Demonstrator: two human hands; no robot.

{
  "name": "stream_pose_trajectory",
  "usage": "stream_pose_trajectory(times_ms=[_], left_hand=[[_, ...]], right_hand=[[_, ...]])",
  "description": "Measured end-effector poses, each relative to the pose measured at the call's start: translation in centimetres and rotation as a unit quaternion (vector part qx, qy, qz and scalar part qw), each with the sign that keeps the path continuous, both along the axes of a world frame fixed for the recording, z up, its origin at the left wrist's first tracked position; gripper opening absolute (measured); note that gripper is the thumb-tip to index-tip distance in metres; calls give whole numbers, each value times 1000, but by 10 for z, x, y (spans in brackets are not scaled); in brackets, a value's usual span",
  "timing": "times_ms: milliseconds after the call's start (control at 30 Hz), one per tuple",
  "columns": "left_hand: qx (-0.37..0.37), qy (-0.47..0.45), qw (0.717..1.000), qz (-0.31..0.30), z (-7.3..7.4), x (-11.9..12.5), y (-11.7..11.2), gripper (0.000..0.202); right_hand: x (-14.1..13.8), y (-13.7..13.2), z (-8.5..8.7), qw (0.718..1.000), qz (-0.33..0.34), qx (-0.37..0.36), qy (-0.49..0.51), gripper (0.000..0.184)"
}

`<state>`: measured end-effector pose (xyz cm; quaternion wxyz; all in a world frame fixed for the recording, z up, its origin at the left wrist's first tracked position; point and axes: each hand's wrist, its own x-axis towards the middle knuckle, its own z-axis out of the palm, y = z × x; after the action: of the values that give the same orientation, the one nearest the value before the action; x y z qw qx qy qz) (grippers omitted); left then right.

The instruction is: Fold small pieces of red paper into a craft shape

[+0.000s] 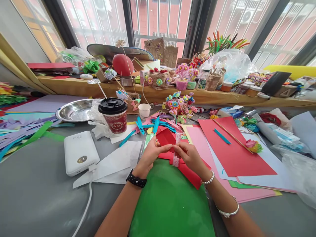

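Between my two hands is a small piece of red paper [166,137], held up over the green mat [172,197]. My left hand [152,153] grips its left side, thumb on the near edge. At the right edge, the thumb and fingers of my right hand [189,154] pinch the same piece. Under and behind the hands lie more red paper strips [190,174] and a pink lace ribbon [176,160], partly covered by my fingers. Blue paper strips [155,125] are piled just beyond.
On the left are a white power bank [81,153] with a cable, a lidded coffee cup [113,117] and a metal plate [74,111]. To the right, a red sheet [237,151] lies on stacked coloured paper, under a stick with a paper flower [254,145]. Crafts crowd the ledge [98,89] behind.
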<state>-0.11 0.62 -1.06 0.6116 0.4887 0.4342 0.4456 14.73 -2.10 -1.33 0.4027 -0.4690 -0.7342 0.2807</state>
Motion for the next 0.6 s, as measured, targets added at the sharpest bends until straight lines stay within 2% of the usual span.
stream_pose_trajectory(times_ms=[67,200,333,500,600], left_hand=[[12,-15,1000,-9,1,1,0,38],[28,-48,998,-22,4,1,-1,30],[16,-30,999,-34,6,-1,-1,20],[6,-86,996,-30,11,-6,0,34],[8,-122,993,1,10,-11,4,35]], right_hand=[[0,1,-1,1000,5,-11,15,31],[-1,1,-2,1000,8,-12,19,21],[2,1,3,999,8,-30,24,19],[14,0,16,993,62,-91,45,21],[21,0,21,986,96,-123,49,22]])
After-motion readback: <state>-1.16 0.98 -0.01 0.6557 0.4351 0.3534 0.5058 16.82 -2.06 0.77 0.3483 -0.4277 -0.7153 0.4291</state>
